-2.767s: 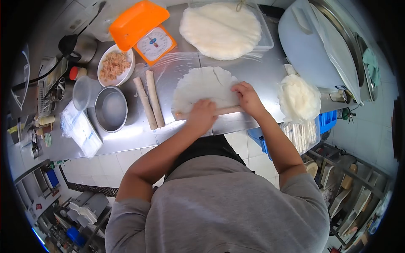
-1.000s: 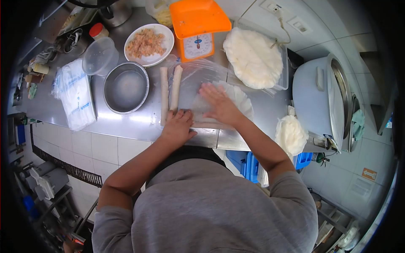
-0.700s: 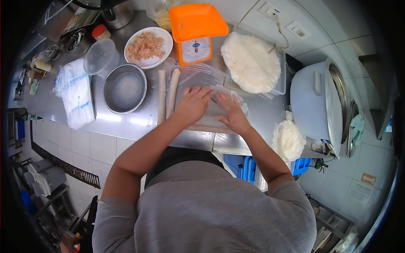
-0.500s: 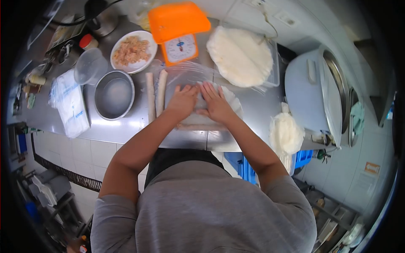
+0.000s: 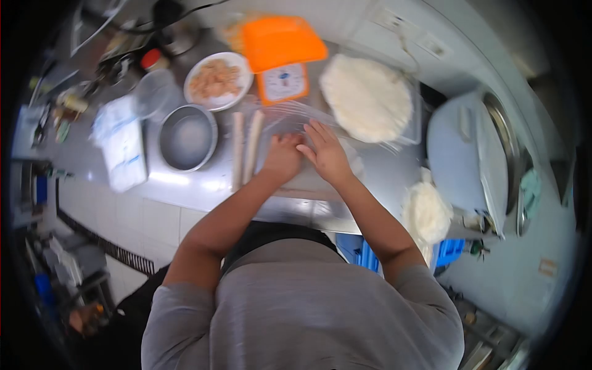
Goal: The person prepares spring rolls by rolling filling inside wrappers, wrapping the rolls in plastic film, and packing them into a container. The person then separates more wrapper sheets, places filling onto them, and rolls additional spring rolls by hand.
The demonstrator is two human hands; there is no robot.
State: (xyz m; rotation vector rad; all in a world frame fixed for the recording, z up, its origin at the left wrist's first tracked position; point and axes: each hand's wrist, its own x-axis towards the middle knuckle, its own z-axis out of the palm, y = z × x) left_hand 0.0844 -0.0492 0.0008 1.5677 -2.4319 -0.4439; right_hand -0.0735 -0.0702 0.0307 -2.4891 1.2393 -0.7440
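A thin, whitish round wrapper sheet (image 5: 353, 161) lies on the steel table under my hands, partly hidden by them. My left hand (image 5: 285, 159) rests over its left part, fingers apart and slightly bent, holding nothing. Beside it, my right hand (image 5: 327, 155) is stretched out flat with the thumb spread towards the left hand. Along the near edge of the sheet runs a pale strip, blurred and partly covered by my forearms. Two long pale rolls (image 5: 252, 147) lie side by side just left of my left hand.
A white bowl of chopped pinkish filling (image 5: 213, 83), an orange kitchen scale (image 5: 283, 83) and a stack of wrapper sheets (image 5: 367, 98) stand behind. Left are a metal bowl of liquid (image 5: 187, 139) and plastic bags (image 5: 123, 154); right, a large pot (image 5: 459, 148). Another person's dark clothing (image 5: 132, 308) shows lower left.
My view has shifted, so the table appears further right and lower. My left fingers are more bent, and my right hand has turned slightly leftward. Another person has come into view lower left.
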